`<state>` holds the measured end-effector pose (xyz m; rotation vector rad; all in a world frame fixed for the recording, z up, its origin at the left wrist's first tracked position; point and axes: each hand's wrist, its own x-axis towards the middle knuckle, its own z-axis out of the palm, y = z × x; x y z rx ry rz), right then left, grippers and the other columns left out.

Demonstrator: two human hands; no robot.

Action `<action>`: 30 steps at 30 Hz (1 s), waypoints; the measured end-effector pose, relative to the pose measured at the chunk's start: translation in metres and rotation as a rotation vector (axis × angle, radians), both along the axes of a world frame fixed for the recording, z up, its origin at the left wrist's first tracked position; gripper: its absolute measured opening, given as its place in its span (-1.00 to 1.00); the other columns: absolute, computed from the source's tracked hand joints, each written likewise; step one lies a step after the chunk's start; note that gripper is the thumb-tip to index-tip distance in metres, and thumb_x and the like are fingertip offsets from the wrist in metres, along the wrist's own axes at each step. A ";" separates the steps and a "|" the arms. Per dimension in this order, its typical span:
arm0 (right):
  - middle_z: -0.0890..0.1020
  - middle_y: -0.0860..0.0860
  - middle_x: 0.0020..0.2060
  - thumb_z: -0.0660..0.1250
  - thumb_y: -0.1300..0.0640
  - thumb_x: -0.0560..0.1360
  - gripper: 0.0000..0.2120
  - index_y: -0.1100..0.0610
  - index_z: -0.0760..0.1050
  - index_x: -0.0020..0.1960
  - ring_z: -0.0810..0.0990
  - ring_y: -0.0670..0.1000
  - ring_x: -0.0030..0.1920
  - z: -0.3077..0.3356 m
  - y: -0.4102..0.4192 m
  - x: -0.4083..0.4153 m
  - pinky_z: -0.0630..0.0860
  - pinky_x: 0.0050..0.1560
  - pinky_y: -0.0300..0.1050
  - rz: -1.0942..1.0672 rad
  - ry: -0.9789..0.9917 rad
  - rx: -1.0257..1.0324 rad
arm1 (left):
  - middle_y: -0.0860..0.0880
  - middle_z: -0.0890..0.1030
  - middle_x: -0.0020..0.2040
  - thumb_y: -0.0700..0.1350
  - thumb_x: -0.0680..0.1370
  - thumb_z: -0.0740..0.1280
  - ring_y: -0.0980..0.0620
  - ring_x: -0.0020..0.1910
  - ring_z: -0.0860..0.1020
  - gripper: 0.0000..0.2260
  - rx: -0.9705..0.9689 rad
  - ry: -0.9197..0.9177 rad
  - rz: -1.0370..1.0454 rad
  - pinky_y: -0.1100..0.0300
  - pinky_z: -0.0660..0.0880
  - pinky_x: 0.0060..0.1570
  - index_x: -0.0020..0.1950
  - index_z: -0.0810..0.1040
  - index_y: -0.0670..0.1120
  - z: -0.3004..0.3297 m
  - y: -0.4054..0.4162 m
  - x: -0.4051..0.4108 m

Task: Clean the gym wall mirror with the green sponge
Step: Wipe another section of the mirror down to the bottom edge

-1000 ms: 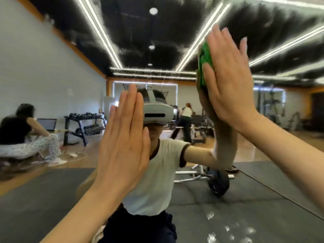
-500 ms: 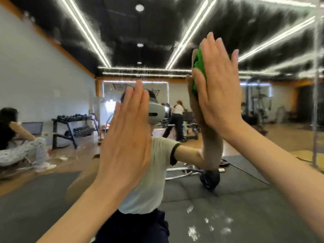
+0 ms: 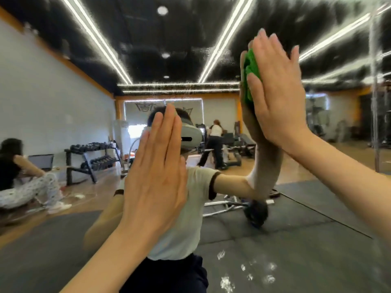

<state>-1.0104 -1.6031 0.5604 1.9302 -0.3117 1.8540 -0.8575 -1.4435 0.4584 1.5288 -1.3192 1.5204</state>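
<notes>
right hand [image 3: 277, 98] flat, fingers straight, pressing crumpled green sponge [image 3: 249, 77] on glass wall mirror [image 3: 63, 102], upper right | left hand [image 3: 156, 176] flat, bracing, centre | sponge shifted right since 1 s ago, wiping under way, white smears [image 3: 245, 273] lower right remain

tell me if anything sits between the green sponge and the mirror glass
Nothing visible does. The right hand presses the green sponge flat against the mirror, meeting its own reflection. The left hand rests flat on the glass, lower down and apart.
</notes>
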 end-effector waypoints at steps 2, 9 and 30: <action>0.20 0.18 0.59 0.01 0.11 0.71 -0.51 0.26 0.17 0.59 0.10 0.16 0.60 -0.029 -0.002 0.003 -0.11 0.61 0.12 -0.012 -0.035 0.050 | -0.16 0.02 0.66 -0.17 0.66 0.06 -0.11 0.64 0.01 -0.46 0.001 0.006 -0.007 0.08 -0.13 0.61 0.64 0.06 -0.26 -0.001 0.000 0.000; 0.04 0.06 0.64 -0.10 0.02 0.74 -0.49 0.20 0.04 0.63 0.00 0.07 0.62 -0.166 -0.006 -0.016 -0.11 0.61 0.04 -0.126 0.280 -0.154 | -0.14 0.00 0.67 -0.18 0.66 0.06 -0.07 0.65 -0.03 -0.45 -0.008 0.001 0.006 0.06 -0.12 0.61 0.65 0.04 -0.24 -0.003 -0.003 0.002; 0.30 0.20 0.55 0.15 0.24 0.64 -0.50 0.26 0.23 0.56 0.24 0.16 0.56 -0.074 0.031 0.035 -0.08 0.62 0.02 0.036 0.059 -0.101 | -0.15 0.03 0.66 -0.11 0.70 -0.02 0.03 0.65 -0.08 -0.48 0.013 0.013 -0.020 0.14 -0.19 0.60 0.65 0.04 -0.22 -0.003 -0.001 0.001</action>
